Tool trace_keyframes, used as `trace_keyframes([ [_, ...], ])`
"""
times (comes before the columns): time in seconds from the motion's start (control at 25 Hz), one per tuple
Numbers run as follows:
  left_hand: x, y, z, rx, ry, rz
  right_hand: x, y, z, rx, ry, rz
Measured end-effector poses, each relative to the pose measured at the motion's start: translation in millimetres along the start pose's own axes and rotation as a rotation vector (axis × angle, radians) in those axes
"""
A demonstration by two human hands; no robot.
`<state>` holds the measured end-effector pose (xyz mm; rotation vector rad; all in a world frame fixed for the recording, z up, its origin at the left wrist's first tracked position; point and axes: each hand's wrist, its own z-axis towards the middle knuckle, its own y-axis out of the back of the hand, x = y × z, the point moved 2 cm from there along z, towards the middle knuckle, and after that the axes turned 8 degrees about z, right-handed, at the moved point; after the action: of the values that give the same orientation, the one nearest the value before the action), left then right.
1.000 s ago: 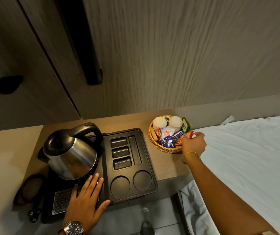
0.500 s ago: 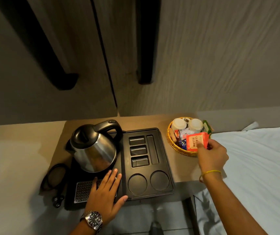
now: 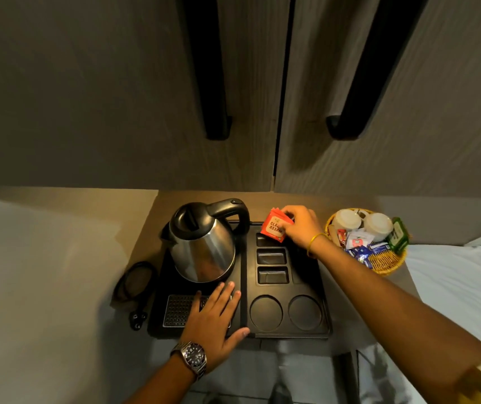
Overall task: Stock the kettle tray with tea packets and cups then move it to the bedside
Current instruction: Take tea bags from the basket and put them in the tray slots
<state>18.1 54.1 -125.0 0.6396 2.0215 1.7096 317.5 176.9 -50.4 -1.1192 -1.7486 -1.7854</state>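
Tray (image 3: 315,330) sits black on the wooden stand, kettle (image 3: 202,246) on its left half. Left hand (image 3: 214,319) lies flat, fingers spread loose on the tray's front. Right hand (image 3: 301,227) pinches red tea packets (image 3: 274,227) right over the top slot. Basket (image 3: 385,265) with cups (image 3: 347,221) sits beside the tray.

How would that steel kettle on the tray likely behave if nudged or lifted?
The kettle has a wide base and narrower top, so it probably resists tipping. Its polished steel body looks slippery; the black handle seems the safer grip. Weight depends on water inside, which cannot be seen.
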Motion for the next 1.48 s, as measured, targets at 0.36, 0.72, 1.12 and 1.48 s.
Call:
trace_keyframes([
  [0.36,1.6,-6.5,2.0,0.001,0.006,-0.013,4.4,-21.7,26.9,0.209,0.061,-0.313],
  [0.72,1.6,-7.8,1.0,0.014,0.002,0.000,-1.3,-31.1,25.4,0.431,0.061,-0.309],
  [1.12,2.7,-11.9,-0.3,-0.005,-0.002,0.013,-17.0,13.3,16.9,0.065,0.101,-0.217],
  [1.48,1.7,-12.8,1.8,-0.065,-0.026,0.066,-141.4,168.3,-37.4,-0.570,-0.404,-0.246],
])
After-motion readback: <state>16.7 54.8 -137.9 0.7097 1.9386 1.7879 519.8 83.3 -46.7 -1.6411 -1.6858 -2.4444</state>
